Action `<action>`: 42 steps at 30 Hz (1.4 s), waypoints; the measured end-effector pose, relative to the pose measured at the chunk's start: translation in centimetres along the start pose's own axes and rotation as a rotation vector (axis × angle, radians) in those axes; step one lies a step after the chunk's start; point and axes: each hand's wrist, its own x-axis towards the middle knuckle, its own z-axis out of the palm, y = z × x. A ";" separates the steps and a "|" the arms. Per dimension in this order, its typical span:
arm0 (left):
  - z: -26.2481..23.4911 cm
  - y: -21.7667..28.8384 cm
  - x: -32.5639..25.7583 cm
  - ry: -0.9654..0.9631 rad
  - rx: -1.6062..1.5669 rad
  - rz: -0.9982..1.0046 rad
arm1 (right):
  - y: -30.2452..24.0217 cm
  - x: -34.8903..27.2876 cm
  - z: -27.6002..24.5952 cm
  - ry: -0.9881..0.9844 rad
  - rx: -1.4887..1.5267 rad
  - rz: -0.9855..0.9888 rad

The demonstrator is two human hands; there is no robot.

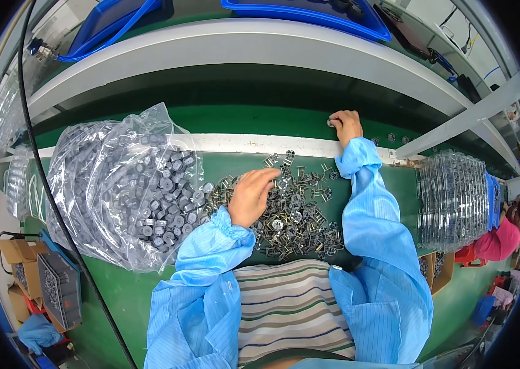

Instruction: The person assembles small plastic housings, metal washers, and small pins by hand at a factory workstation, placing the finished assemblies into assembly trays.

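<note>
My right hand (347,127) reaches over the dark green strip beyond the white rail and pinches a small metal part (330,123) between thumb and fingertips. My left hand (250,195) is above a loose pile of small metal parts with pins (291,227) on the green table. Its fingers stretch to the right, the thumb apart from them, and I see nothing held there. Left of the pile, a big clear plastic bag (106,184) lies with its mouth toward my left hand. Grey knob-like parts (171,194) fill it.
A white rail (235,143) separates table and strip, where several small parts (390,138) lie at right. Clear plastic trays (454,200) are stacked on the right. Blue trays (309,11) sit on the shelf above. A black cable (48,178) hangs across the left; boxes (23,252) stand below.
</note>
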 end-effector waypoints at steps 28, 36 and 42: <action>-10.0 -7.0 -1.3 0.067 0.763 -0.210 | -9.7 -5.5 1.6 -0.493 0.487 -0.453; -8.1 -7.7 0.8 0.094 0.683 -0.145 | -10.7 -5.8 2.6 -0.424 0.540 -0.352; -6.1 -5.7 1.8 0.273 -0.109 -0.459 | -12.2 -6.6 2.7 -0.393 0.446 -0.256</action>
